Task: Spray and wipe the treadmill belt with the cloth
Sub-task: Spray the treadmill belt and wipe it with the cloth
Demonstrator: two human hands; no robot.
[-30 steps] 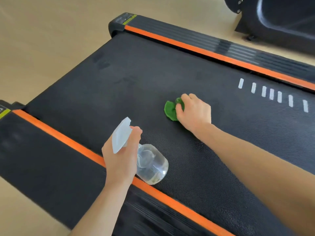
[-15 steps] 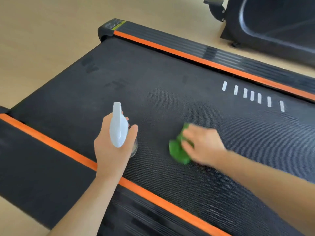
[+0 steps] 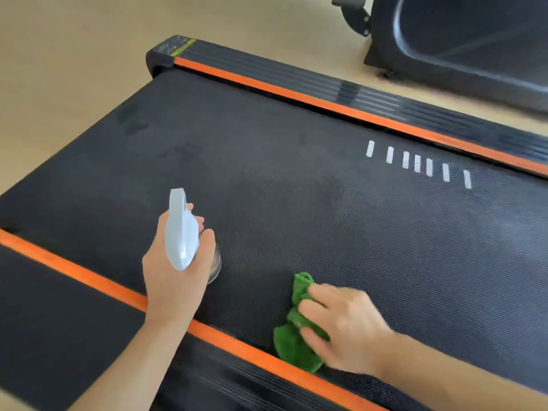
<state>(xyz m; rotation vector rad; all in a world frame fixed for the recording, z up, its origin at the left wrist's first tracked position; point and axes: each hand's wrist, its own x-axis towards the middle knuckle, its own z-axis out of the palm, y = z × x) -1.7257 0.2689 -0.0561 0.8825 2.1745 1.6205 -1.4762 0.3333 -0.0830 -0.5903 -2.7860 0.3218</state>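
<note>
The black treadmill belt (image 3: pixel 296 179) fills most of the view, with several white dashes (image 3: pixel 418 163) at its right. My left hand (image 3: pixel 175 277) grips a clear spray bottle with a pale blue head (image 3: pixel 181 232), held upright over the belt's near side. The bottle's body is mostly hidden under my hand. My right hand (image 3: pixel 347 324) presses a crumpled green cloth (image 3: pixel 293 345) onto the belt, right beside the near orange strip (image 3: pixel 237 345). Its fingers curl over the cloth.
Black side rails with orange strips run along both long edges, the far one (image 3: pixel 326 105) and the near one. A dark machine base with a wheel (image 3: pixel 444 34) stands at the top right on the pale wooden floor (image 3: pixel 59 54).
My right hand has dragged the cloth from mid-belt toward me, down to the near orange strip. My left hand turned the bottle from tilted to upright and held its place.
</note>
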